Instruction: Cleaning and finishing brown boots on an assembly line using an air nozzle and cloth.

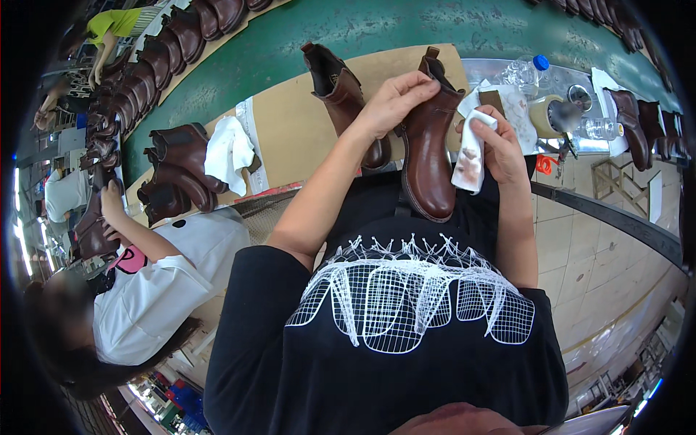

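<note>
A shiny brown ankle boot (428,156) stands toe toward me at the near edge of the bench. At its top opening, my left hand (395,105) is closed on the boot's upper edge, with the fingertips pressed together. My right hand (505,154) grips a folded white cloth (473,156) with brown stains, just right of the boot's front. The cloth hangs close beside the boot; whether it touches the leather I cannot tell. A second brown boot (341,94) stands left of the first, partly hidden behind my left hand and forearm.
Cardboard (286,130) covers the bench. On the right stand a blue-capped bottle (528,72), a cream-coloured container (545,114) and a clear bottle (600,129). More boots (177,163) and a white cloth (228,154) lie left, near a co-worker (148,304) handling a boot. Behind runs a green surface (254,72).
</note>
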### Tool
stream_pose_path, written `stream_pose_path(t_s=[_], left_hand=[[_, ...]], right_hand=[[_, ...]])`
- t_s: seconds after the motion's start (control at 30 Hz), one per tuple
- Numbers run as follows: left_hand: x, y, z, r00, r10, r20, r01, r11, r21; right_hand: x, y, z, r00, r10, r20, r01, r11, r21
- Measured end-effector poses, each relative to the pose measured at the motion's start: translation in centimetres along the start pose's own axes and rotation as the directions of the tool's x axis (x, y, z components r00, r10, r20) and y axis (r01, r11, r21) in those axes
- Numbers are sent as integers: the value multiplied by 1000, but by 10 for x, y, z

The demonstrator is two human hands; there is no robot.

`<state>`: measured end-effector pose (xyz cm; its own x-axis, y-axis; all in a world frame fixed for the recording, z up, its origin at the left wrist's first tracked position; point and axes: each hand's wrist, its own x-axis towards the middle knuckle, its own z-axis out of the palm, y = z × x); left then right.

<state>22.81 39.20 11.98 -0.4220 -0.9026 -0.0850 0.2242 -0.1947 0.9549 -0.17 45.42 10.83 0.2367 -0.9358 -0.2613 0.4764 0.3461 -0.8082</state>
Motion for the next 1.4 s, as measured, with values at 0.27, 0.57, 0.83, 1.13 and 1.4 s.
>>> stream_pose_path(t_s=[0.27, 0.57, 0.83, 1.13, 1.4], left_hand=[[3, 0, 2, 980, -199, -22, 198, 980, -20], [5, 26, 30, 963, -233, -136, 242, 968, 58], [9, 50, 48, 957, -278, -88, 291, 910, 295], [10, 53, 62, 962, -266, -65, 272, 897, 348], [8, 65, 74, 971, -236, -47, 232, 865, 445]], right_hand=[[-8, 15, -26, 999, 22, -30, -22, 1000, 15], [-21, 19, -35, 988, 47, -149, -57, 996, -65], [-33, 15, -28, 985, 25, -173, -19, 999, 36], [-56, -15, -6, 963, -192, -189, 153, 967, -202], [-59, -38, 50, 826, -562, -51, 416, 667, -618]])
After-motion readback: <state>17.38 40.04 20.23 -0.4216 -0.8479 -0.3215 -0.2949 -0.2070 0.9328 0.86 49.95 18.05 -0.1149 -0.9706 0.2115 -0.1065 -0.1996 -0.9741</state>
